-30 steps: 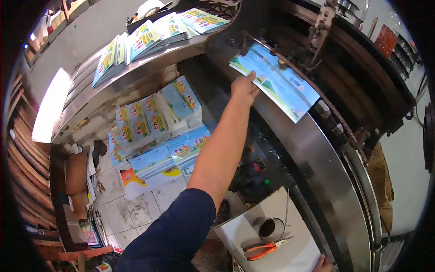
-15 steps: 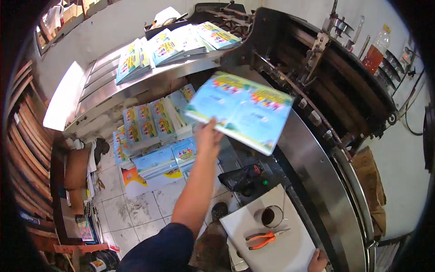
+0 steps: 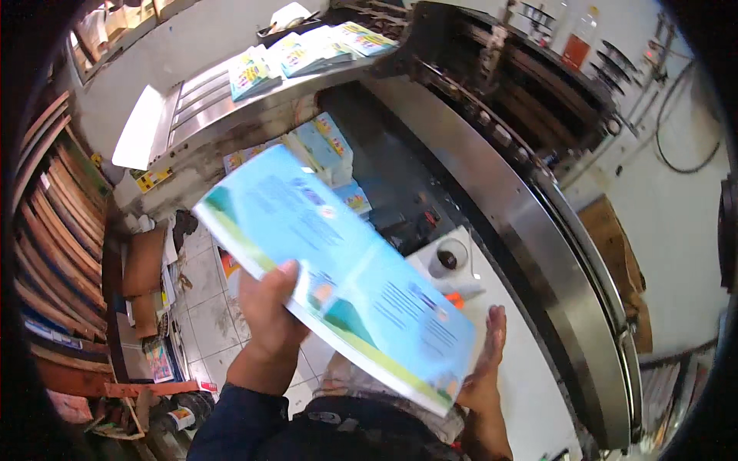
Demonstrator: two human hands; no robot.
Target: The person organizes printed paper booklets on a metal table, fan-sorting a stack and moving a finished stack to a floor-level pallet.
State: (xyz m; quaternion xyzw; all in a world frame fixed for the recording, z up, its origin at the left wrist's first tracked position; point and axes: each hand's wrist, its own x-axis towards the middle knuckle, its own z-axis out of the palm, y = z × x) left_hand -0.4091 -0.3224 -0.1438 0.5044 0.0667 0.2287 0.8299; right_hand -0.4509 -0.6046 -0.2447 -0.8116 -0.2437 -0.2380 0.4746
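My left hand [image 3: 270,326] grips a thick stack of printed booklets [image 3: 338,269] by its near long edge, thumb on top. The stack is tilted, and its upper face shows light blue pages with green shapes and blocks of text. At its right end is my right hand [image 3: 486,365], fingers stretched out and palm turned toward the stack; whether it touches the edge I cannot tell. Beyond the stack, on a white board [image 3: 507,330], stands a cup with dark contents [image 3: 448,257]. Only an orange bit of the pliers [image 3: 455,300] shows beside it.
More booklets lie on a metal shelf [image 3: 184,127] at the back, and further booklet stacks [image 3: 327,146] stand below it, partly hidden. A large machine with a curved metal rail [image 3: 530,230] runs along the right. Wooden frames [image 3: 65,223] lean at the left.
My left hand has brought the stack nearer, and its text-covered side now faces up. My right hand has risen from the board's edge to the stack's right end. The view has shifted.
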